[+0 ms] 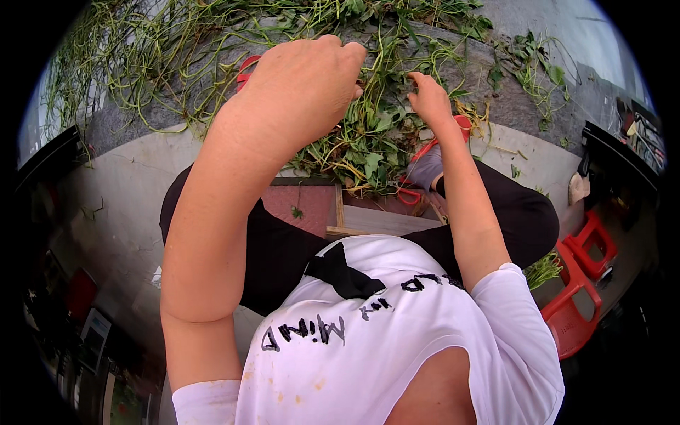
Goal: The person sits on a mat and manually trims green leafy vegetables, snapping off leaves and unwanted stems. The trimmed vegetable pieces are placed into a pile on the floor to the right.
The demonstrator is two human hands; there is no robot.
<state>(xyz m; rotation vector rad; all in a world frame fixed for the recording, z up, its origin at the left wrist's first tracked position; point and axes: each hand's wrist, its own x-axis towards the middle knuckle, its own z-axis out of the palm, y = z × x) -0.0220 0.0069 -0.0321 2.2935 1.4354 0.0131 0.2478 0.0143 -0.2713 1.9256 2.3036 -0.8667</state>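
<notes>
My left hand (308, 81) is closed over a heap of leafy green vines (372, 145), its back turned up. The curled fingers are mostly hidden, and I cannot make out what they hold. To its right, my right hand (428, 103) reaches over the same greens. Its thumb and forefinger are bent with a gap between them, and no held stem shows there. Long thin stems with lobed leaves lie tangled under and between both hands. More long stems (149, 71) spread across the dark grey sheet (489, 67) at the far left.
My right foot (425, 168), in a grey sock and red slipper, stands beside the heap. Part of another red slipper (246, 71) shows behind my left wrist. A loose vine bunch (542, 67) lies far right. Red plastic stools (574, 312) stand at the right. A wooden frame (340, 205) is between my legs.
</notes>
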